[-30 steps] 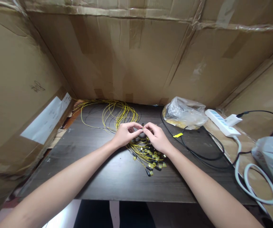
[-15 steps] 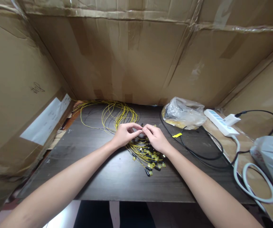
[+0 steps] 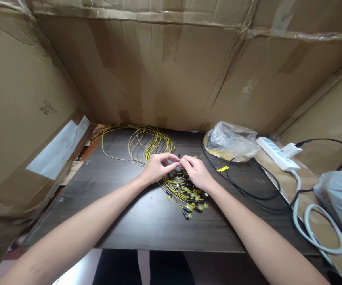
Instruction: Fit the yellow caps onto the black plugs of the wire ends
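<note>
My left hand (image 3: 159,167) and my right hand (image 3: 196,172) meet over a bundle of thin yellow cables (image 3: 171,188). Both pinch with thumb and forefinger, tips almost touching, on a small part that the fingers mostly cover. Below and right of them, the cable ends fan out in a heap of black connectors with clear yellow caps (image 3: 190,206). One black connector (image 3: 185,214) lies nearest the table's front edge. Behind my left hand, the yellow cables run back in loose loops (image 3: 159,142) toward the far left corner.
Cardboard walls (image 3: 159,79) enclose the dark table (image 3: 123,229) on three sides. At the back right lies a clear plastic bag (image 3: 232,140). Beside it are a white power strip (image 3: 277,154), a black cable (image 3: 248,194) with a yellow tag, and a white plastic bag (image 3: 341,202).
My hands stay joined in the same pinch, with only slight finger movement. The whole view has shifted very slightly; the cable heap looks the same.
</note>
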### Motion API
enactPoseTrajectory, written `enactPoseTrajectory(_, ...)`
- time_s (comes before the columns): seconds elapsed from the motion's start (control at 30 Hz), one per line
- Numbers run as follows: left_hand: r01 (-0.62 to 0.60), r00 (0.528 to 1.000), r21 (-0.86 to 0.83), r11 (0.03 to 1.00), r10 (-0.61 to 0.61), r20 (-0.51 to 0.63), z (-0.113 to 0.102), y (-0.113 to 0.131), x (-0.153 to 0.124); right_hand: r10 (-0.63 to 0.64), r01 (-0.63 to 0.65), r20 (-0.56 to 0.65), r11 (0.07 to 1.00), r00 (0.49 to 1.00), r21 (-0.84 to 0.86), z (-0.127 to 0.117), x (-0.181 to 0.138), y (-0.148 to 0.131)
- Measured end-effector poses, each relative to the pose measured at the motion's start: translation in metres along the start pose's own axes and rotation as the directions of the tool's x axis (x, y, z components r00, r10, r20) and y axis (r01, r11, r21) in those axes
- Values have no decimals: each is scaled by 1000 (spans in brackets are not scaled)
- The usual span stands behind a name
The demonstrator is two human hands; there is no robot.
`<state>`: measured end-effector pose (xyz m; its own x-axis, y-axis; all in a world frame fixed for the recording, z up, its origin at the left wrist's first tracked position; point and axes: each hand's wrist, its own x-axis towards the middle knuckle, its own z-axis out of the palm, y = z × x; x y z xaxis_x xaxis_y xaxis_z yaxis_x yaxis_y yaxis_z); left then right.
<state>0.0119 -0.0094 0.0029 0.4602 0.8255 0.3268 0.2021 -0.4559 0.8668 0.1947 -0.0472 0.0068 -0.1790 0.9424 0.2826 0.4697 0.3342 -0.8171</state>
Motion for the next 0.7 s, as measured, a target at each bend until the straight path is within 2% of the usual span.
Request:
enactPoseTrajectory(0.1, -8, 1000, 4, 1000, 8, 0, 0, 1, 0, 4, -4, 14, 1000, 1000, 9, 1, 0, 1)
enactPoseTrajectory(0.33, 3, 1000, -17, 1000, -4, -26, 0, 1, 1, -10, 9, -64, 1000, 998, -16, 0, -1, -2)
enactPoseTrajectory(0.57, 0, 1000, -8, 1000, 0, -3, 0, 2, 1, -12, 12, 1, 1000, 1000, -23, 1, 0, 1)
enactPoseTrajectory(0.7, 0, 1000, -4, 1000, 0, -13, 0, 3, 1, -15, 12, -50, 998, 999, -59, 1, 0, -1)
